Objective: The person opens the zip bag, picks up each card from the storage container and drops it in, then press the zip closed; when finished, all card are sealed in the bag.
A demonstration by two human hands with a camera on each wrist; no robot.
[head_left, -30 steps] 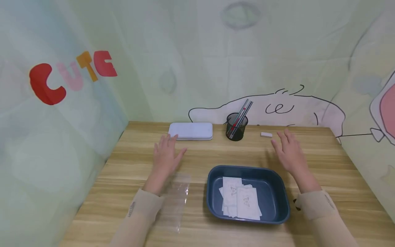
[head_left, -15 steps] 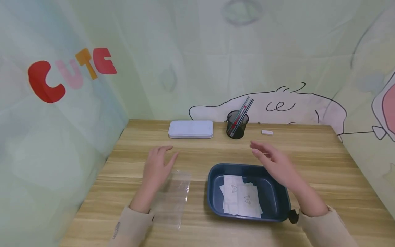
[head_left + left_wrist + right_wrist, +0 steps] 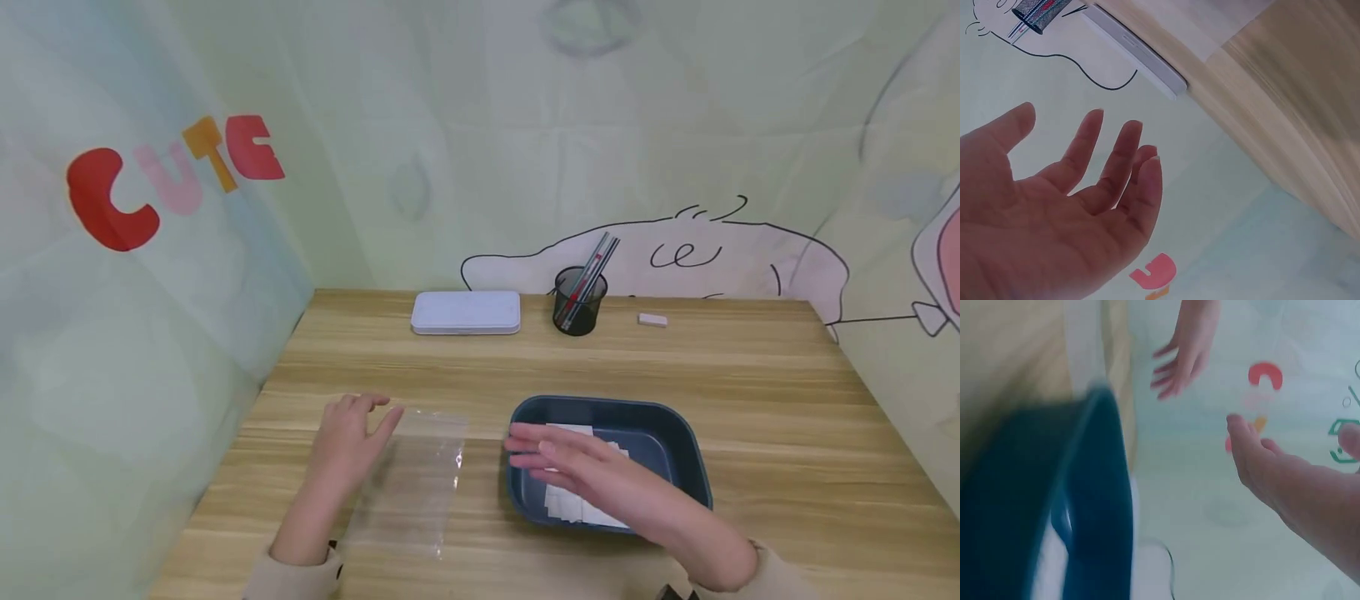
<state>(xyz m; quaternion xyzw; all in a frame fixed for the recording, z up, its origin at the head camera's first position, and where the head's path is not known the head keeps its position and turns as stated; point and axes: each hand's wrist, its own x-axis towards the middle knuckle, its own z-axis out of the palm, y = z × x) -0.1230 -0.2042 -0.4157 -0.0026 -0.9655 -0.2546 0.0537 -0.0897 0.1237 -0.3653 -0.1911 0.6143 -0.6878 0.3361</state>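
Observation:
My left hand (image 3: 347,442) hovers at the left edge of a clear plastic bag or sleeve (image 3: 412,492) lying flat on the table. Its fingers are loosely bent and the palm is bare in the left wrist view (image 3: 1079,200). Over the dark blue tray (image 3: 684,433), my right hand (image 3: 592,471) reaches leftward with fingers extended, holding nothing. White paper packets (image 3: 564,504), partly hidden by that hand, lie in the tray. The right wrist view shows the tray's wall (image 3: 1100,506) close up and blurred, with the right hand (image 3: 1285,481) above it.
Along the back of the wooden table (image 3: 360,358) stand a white flat case (image 3: 466,312), a black mesh pen cup (image 3: 577,304) with several pencils, and a small white eraser (image 3: 652,320). A printed cloth (image 3: 420,150) rises behind and at both sides.
My right hand has swept left and nearer, from beside the eraser to over the tray. The left hand has drawn back from near the white case toward the clear plastic.

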